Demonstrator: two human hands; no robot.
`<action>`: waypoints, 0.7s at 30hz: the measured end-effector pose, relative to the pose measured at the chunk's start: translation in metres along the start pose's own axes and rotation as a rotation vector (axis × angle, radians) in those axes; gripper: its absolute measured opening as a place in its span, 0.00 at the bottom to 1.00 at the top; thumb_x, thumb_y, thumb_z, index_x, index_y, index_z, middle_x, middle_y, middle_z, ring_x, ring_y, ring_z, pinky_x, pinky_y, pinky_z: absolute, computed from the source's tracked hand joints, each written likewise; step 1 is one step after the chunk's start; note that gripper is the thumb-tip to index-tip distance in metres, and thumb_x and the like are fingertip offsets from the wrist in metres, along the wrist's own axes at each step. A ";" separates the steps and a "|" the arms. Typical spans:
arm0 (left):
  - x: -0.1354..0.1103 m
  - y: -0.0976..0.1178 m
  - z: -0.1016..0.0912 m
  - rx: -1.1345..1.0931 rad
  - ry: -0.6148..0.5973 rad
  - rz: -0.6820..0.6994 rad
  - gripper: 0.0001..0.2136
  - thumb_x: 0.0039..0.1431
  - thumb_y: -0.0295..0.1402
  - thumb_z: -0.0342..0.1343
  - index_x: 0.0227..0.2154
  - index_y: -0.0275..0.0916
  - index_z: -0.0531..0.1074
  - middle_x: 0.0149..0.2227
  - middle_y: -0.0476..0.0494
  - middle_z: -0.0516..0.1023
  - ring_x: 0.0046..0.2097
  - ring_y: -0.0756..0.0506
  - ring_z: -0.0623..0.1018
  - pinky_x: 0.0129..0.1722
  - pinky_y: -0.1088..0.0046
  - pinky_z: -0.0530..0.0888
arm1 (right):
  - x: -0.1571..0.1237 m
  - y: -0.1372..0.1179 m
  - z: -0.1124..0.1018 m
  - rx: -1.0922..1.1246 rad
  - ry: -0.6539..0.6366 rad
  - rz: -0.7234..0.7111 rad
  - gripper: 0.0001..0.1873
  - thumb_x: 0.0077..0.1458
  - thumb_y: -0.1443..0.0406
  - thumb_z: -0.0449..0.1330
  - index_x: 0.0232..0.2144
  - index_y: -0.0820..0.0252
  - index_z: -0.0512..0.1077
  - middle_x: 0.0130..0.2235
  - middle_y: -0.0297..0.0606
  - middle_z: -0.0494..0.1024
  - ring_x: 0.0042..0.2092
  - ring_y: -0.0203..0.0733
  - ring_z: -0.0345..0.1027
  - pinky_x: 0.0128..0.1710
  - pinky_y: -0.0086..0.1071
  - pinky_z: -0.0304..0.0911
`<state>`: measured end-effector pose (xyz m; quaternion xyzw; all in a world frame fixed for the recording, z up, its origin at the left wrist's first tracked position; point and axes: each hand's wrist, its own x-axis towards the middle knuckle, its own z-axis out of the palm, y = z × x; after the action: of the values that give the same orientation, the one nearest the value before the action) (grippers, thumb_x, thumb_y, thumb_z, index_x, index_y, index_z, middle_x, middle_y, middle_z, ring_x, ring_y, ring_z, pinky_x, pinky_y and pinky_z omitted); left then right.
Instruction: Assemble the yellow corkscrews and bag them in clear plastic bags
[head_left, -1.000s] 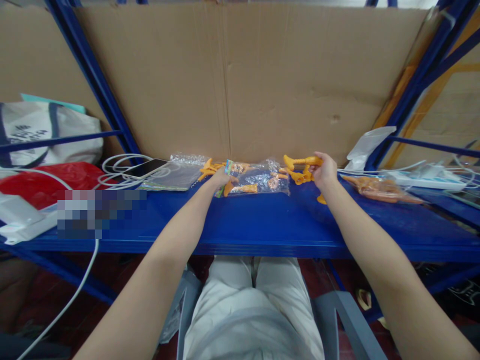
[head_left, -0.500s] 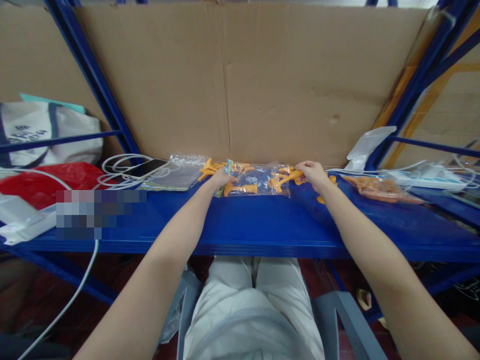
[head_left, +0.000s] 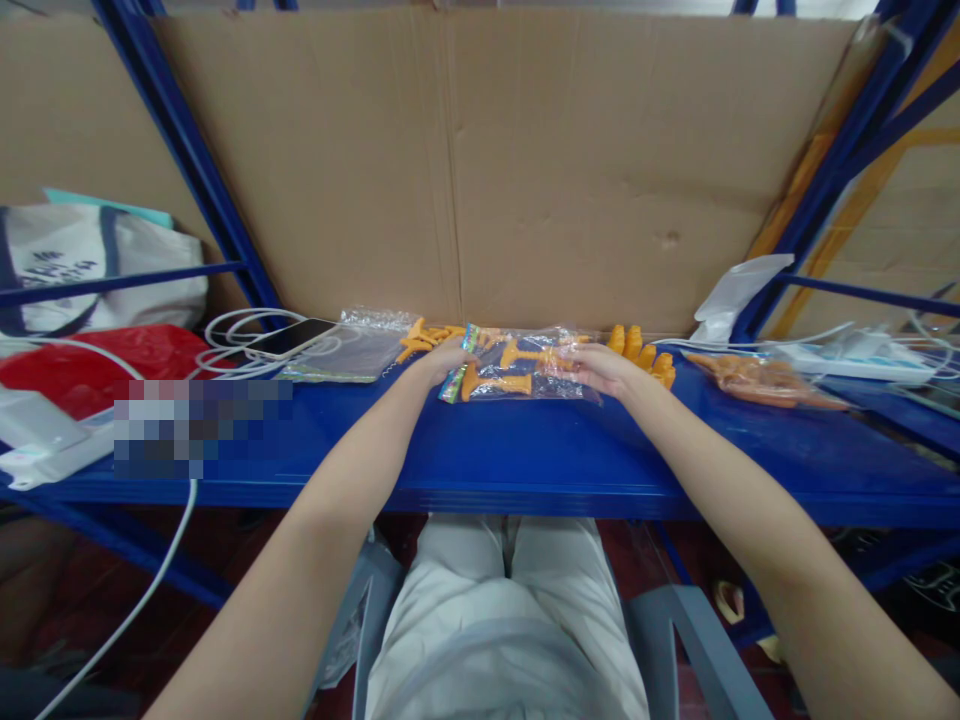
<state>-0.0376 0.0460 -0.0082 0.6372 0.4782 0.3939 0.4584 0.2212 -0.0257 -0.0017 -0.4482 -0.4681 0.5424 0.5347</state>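
A clear plastic bag [head_left: 551, 388] with a colourful strip lies across the blue shelf in front of me. Inside it are orange T-shaped plastic pieces [head_left: 499, 385]. My left hand [head_left: 447, 360] pinches the bag at its strip end. At the other end my right hand [head_left: 600, 368] reaches in among the film, its fingers closed around the end of an orange plastic piece [head_left: 546, 356]; the film partly blurs the fingertips. More orange pieces [head_left: 420, 338] lie behind my left hand. Right of my right hand sit several rounded orange pieces [head_left: 646, 355].
Flat clear bags [head_left: 341, 355], a phone [head_left: 292, 339] and coiled white cable [head_left: 225, 325] lie to the left, near a red bag [head_left: 112, 370]. On the right are a bag of orange pieces [head_left: 765, 380] and a white power strip [head_left: 862, 362]. A cardboard wall [head_left: 525, 180] closes the back.
My right hand has moved left with an orange piece, into the end of the bag. The rounded orange pieces behind it now show. The bag has shifted slightly right and towards me.
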 end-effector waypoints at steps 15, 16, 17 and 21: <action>-0.016 0.022 0.030 -0.340 -0.220 -0.174 0.10 0.62 0.29 0.59 0.45 0.34 0.78 0.31 0.40 0.83 0.35 0.43 0.82 0.39 0.66 0.79 | -0.009 0.004 0.007 -0.016 -0.141 -0.061 0.09 0.56 0.74 0.60 0.31 0.58 0.78 0.43 0.42 0.82 0.49 0.42 0.78 0.60 0.37 0.68; -0.016 0.022 0.030 -0.343 -0.213 -0.180 0.10 0.62 0.29 0.60 0.45 0.34 0.78 0.30 0.40 0.82 0.35 0.43 0.82 0.39 0.67 0.79 | -0.009 0.004 0.007 -0.025 -0.148 -0.073 0.09 0.55 0.74 0.60 0.32 0.57 0.77 0.44 0.42 0.82 0.49 0.43 0.77 0.60 0.37 0.68; -0.016 0.022 0.030 -0.342 -0.207 -0.182 0.10 0.62 0.29 0.60 0.45 0.34 0.78 0.29 0.40 0.82 0.34 0.43 0.82 0.39 0.67 0.79 | -0.009 0.005 0.006 -0.035 -0.152 -0.084 0.09 0.55 0.74 0.60 0.32 0.57 0.77 0.44 0.42 0.82 0.50 0.43 0.77 0.60 0.38 0.68; -0.015 0.018 0.028 -0.267 -0.248 -0.141 0.10 0.59 0.28 0.62 0.44 0.33 0.79 0.26 0.41 0.81 0.31 0.45 0.81 0.36 0.70 0.78 | -0.005 0.008 0.003 -0.072 -0.164 -0.090 0.09 0.53 0.73 0.62 0.35 0.56 0.77 0.41 0.40 0.83 0.47 0.43 0.78 0.58 0.41 0.69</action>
<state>-0.0105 0.0231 0.0007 0.5793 0.4050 0.3391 0.6208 0.2173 -0.0304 -0.0093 -0.3997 -0.5491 0.5354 0.5020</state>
